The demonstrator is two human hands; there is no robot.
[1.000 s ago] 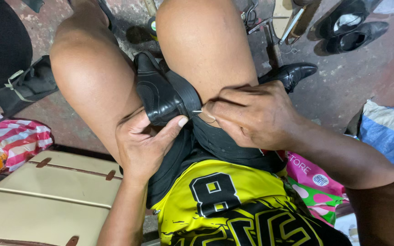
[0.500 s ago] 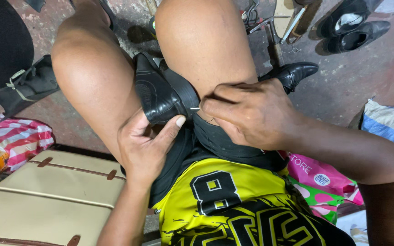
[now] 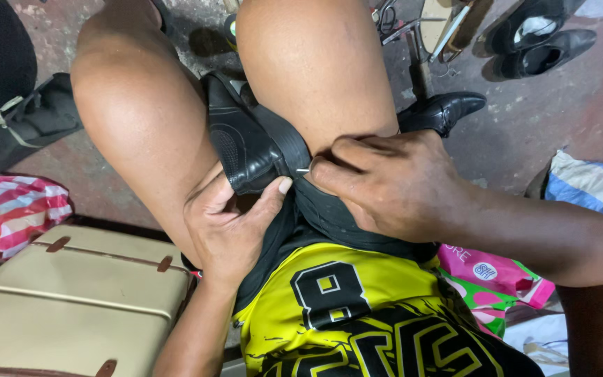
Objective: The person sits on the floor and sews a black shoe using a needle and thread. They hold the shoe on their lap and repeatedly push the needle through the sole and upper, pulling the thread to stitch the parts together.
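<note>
Barely shifted, black shoe (image 3: 246, 139) (toe up-left, between knees) stays gripped by left hand (image 3: 228, 227); right hand (image 3: 385, 181) pinches needle (image 3: 303, 169).

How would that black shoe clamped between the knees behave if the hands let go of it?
The black shoe looks stiff, likely keeping its shape. Its glossy upper may be slippery. Wedged between the knees, with the left hand under it and the right hand alongside, it probably wouldn't roll.

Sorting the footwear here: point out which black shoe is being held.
The black leather shoe wedged between the knees, gripped by the left hand. The other black shoes and the one at lie untouched on the floor.
</note>
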